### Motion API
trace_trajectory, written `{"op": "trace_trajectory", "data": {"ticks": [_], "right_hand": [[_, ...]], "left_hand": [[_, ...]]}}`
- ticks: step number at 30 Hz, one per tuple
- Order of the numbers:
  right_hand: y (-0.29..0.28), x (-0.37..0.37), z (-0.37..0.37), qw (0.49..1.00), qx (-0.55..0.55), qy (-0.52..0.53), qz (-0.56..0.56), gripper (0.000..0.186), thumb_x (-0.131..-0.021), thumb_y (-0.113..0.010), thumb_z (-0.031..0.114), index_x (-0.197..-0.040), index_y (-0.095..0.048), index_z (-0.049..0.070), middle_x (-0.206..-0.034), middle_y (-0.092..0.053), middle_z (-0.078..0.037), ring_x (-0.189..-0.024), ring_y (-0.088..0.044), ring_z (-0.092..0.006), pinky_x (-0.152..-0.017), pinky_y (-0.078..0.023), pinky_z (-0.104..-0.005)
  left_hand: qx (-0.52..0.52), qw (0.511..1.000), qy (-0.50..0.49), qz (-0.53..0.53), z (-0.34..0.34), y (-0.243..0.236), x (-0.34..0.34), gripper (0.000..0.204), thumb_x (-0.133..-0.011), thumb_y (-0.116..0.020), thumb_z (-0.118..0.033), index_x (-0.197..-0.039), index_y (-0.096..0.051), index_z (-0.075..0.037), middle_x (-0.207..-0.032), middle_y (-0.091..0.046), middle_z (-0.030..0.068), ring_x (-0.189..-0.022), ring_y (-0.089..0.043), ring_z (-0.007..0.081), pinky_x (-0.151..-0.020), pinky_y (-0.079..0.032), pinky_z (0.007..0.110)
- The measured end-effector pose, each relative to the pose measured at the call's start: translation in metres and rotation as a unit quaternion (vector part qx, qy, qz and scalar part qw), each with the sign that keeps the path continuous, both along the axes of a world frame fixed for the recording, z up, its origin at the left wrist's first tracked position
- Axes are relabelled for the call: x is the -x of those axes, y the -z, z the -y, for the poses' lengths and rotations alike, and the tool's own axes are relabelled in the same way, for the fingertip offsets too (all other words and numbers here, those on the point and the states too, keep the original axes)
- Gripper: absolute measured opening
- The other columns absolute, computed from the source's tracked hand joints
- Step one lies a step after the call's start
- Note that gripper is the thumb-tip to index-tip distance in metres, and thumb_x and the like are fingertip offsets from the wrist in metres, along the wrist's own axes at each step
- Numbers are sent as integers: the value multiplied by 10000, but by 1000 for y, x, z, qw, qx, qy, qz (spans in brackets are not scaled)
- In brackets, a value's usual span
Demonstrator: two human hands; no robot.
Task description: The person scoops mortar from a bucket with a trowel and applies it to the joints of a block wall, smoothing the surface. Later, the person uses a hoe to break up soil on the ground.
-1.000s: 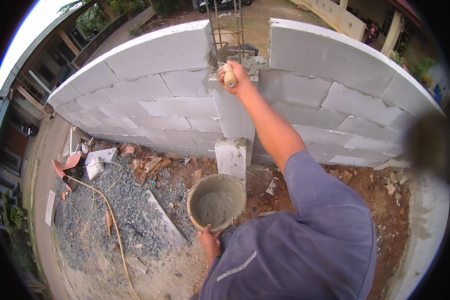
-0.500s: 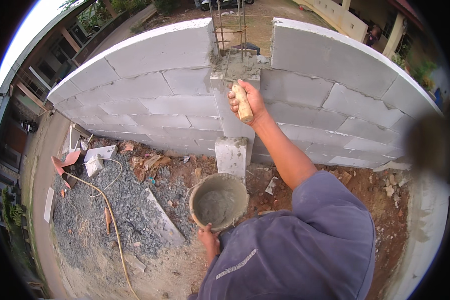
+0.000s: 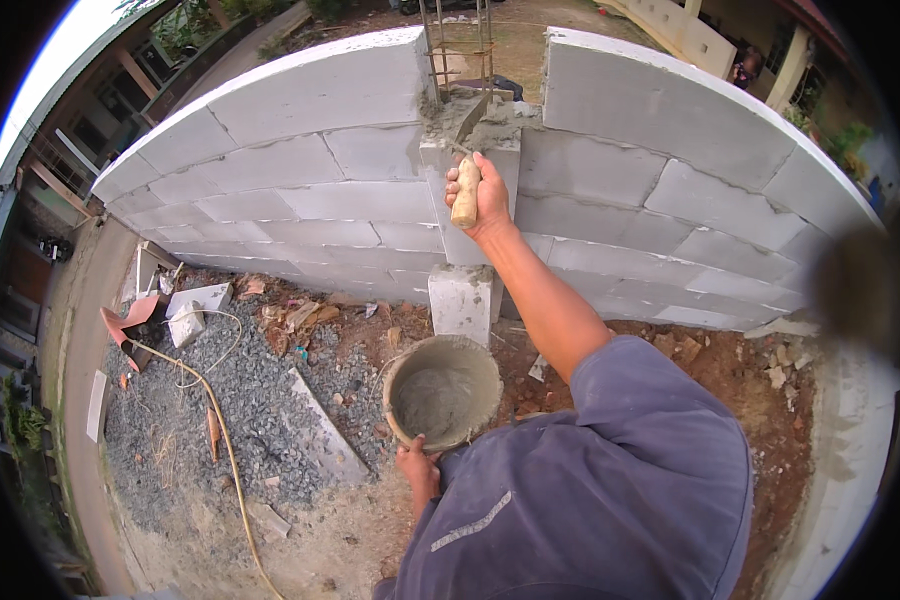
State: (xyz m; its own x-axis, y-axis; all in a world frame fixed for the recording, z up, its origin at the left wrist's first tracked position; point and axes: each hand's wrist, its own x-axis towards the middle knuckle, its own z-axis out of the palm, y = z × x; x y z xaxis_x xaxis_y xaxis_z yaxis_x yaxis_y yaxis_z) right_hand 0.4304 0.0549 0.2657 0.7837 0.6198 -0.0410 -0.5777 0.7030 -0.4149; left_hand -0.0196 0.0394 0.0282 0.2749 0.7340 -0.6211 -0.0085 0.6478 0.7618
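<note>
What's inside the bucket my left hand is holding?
Grey mortar lies inside the bucket, with more smeared on its inner wall. The mortar covers the bucket's bottom, so that can't be seen.

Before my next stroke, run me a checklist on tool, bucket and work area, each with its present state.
1. Trowel gripped: ok, the right hand is closed around its wooden handle.
2. Bucket held: ok, the left hand grips its near rim.
3. Mortar in the bucket: ok, some lies inside.
4. Mortar bed smooth by the steel bars: not ok, its surface looks rough.
5. Bucket supported from below: cannot tell, its underside is hidden.
6. Mortar bed firm: cannot tell from the picture.
</note>
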Motion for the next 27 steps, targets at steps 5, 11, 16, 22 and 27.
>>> {"op": "trace_trajectory", "data": {"ticks": [5, 11, 16, 22, 27], "right_hand": [[-7, -8, 15, 993, 43, 113, 16, 319, -1015, -469, 397, -1071, -514, 87, -828, -576, -86, -642, -578, -181, -544, -510, -337], [4, -83, 22, 997, -53, -58, -27, 295, -1000, -496, 381, -1013, -526, 88, -857, -570, -70, -642, -572, -155, -558, -522, -312], [8, -83, 43, 1000, -12, -12, -8, 306, -990, -519, 372, -1052, -518, 72, -857, -565, -60, -633, -572, -146, -536, -515, -287], [9, -119, 66, 993, -28, -111, 34, 316, -1011, -501, 352, -1090, -521, 46, -862, -586, -68, -629, -578, -125, -516, -514, -254], [4, -158, 70, 981, -6, -193, 14, 346, -1021, -498, 353, -1093, -531, 16, -849, -596, -63, -623, -586, -120, -504, -520, -245]], "left_hand": [[-5, 1000, -18, 7, 6, -8, 0, 274, -867, -622, -24, -1122, -523, -14, -1029, -625, 138, -880, -684, 301, -660, -626, 454], [0, 1000, -6, -4, -2, -3, -1, 278, -871, -615, -18, -1134, -524, -2, -1032, -628, 139, -873, -687, 301, -655, -628, 455], [-3, 1000, -3, 1, -5, -5, -7, 274, -874, -615, -21, -1136, -540, 4, -1053, -636, 139, -870, -687, 298, -652, -628, 448], [-3, 1000, 17, -10, -6, 4, -4, 240, -870, -626, -23, -1095, -548, 2, -1016, -639, 128, -847, -690, 289, -640, -634, 443], [-3, 1000, 27, -5, -2, 7, -6, 211, -863, -633, -24, -1046, -529, -6, -984, -623, 135, -806, -688, 269, -622, -634, 415]]}}
